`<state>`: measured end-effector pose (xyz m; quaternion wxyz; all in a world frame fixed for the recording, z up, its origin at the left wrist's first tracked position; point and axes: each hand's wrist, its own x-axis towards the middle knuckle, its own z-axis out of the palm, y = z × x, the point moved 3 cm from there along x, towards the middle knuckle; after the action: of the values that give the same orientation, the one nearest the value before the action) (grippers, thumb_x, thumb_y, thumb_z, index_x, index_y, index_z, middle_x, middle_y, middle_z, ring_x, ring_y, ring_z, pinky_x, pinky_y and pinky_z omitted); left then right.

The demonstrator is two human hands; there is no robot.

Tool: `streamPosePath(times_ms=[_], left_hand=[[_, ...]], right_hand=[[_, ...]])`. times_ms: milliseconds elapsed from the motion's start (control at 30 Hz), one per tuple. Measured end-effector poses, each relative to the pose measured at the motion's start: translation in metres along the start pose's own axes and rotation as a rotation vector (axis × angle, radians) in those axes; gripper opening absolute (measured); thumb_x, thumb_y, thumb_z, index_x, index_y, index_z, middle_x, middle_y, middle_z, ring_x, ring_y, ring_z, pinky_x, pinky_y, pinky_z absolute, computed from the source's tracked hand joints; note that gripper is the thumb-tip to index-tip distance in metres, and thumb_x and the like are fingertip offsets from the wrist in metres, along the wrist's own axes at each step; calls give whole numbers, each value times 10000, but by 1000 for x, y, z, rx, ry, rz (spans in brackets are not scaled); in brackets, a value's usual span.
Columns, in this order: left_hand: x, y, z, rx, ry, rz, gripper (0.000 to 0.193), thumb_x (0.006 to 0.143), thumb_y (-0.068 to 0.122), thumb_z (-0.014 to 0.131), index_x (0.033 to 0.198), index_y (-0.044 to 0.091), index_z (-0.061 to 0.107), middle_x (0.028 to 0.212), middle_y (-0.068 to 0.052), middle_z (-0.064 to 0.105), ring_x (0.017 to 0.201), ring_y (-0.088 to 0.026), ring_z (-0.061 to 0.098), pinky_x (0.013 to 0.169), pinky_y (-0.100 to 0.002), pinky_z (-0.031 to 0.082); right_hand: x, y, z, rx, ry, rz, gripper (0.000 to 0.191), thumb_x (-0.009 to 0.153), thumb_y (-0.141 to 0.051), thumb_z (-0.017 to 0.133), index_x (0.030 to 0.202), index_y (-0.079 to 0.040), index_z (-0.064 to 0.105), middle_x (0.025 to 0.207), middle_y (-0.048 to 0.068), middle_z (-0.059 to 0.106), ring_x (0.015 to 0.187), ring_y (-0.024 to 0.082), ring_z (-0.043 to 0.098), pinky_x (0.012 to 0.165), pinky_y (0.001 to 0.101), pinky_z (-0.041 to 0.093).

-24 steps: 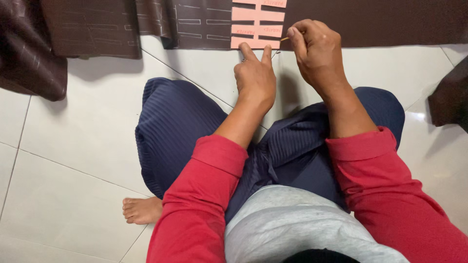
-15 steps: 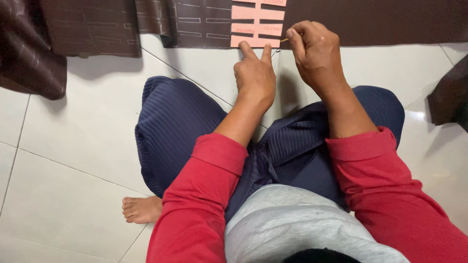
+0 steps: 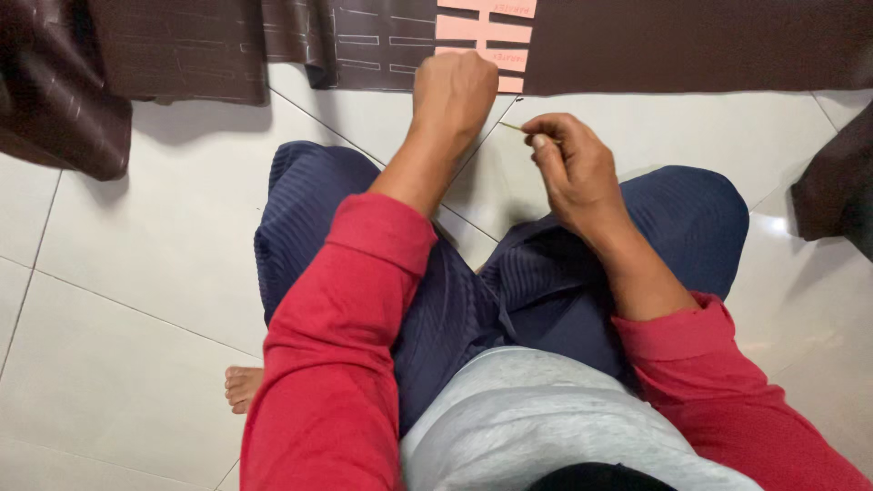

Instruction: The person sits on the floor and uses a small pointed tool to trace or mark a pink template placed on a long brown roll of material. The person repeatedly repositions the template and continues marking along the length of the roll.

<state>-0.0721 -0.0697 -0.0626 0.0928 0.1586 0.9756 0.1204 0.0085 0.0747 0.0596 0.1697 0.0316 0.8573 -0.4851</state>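
I sit cross-legged on a white tiled floor in dark blue trousers and red sleeves. My left hand (image 3: 455, 91) is stretched forward, fingers curled, resting on the near edge of a dark brown sheet of fabric (image 3: 691, 45) where a pink paper template (image 3: 486, 32) with cut slots lies. My right hand (image 3: 577, 168) is pulled back above my right knee, and its thumb and forefinger pinch a thin, pale stick-like tool (image 3: 514, 127), probably a needle, whose tip points left.
More brown fabric lies bunched at the far left (image 3: 64, 91), and another dark piece sits at the right edge (image 3: 837, 191). My bare foot (image 3: 244, 386) shows by my left thigh. White tiles (image 3: 136, 273) surround me.
My right hand drew back from the pink template toward my knee, holding the thin tool. My left hand slid forward onto the fabric edge and closed its fingers.
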Motion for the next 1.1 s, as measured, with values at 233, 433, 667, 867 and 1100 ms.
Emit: streamPosePath(times_ms=[233,433,667,867,1100], left_hand=[[41,-11,-10,-78,-100,324,166,709,208,812,856,276,848,864,-97,754,803,-287,723,676,-416,562],[25,0,-25,-27,-300,393,313,756,119,806,908,392,833,894,-32,759,853,-259,711,694,-416,553],[36,-33,-36,-93,-312,361,321,731,115,826,926,370,833,925,-34,748,873,-242,707,708,-411,558],[52,-37,-45,-76,-296,382,307,728,133,843,935,360,834,934,-37,750,875,-246,708,713,-415,557],[53,-34,-46,-128,-314,314,221,765,184,852,931,329,832,970,-46,752,905,-251,713,735,-413,559]], right_hand=[[7,-3,6,-212,-20,-390,187,1047,-42,645,1215,-87,715,1069,118,735,951,256,698,850,353,553],[-10,-20,16,-304,-56,-432,175,1030,-34,658,1186,-79,724,1026,87,749,899,287,672,838,397,534],[21,-37,35,-315,-34,-487,145,1032,-51,681,1167,-73,726,1052,89,752,938,297,683,851,398,535],[37,-43,31,-321,-25,-509,125,1031,-50,686,1148,-71,725,1047,84,752,939,296,684,854,402,533],[36,-42,26,-332,-5,-496,123,1035,-57,690,1151,-75,728,1038,80,754,924,288,684,839,393,536]])
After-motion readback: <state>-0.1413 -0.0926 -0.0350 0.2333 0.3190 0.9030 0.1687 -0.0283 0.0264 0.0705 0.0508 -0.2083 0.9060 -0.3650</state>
